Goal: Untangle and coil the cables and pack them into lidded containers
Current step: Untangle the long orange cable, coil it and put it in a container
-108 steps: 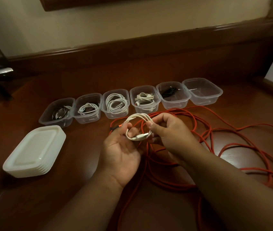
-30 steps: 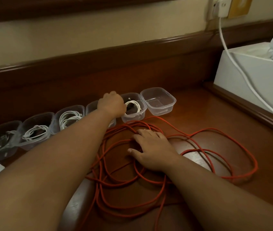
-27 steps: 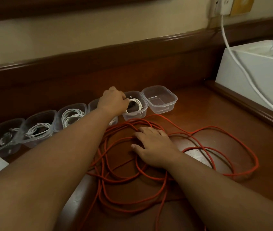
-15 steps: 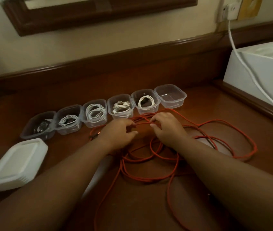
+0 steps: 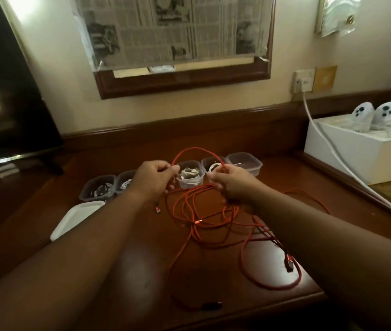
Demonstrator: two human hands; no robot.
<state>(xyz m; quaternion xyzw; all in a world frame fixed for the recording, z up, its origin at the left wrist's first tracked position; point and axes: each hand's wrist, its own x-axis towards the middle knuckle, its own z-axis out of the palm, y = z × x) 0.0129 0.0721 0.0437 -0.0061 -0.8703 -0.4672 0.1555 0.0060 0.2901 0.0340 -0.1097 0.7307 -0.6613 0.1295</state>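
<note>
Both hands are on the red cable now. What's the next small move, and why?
Probably draw the raised loop through, feeding cable from the right hand toward the left hand. The red cable arches between them above the containers, while the rest lies in crossed tangles on the desk, too loose to coil yet.
</note>
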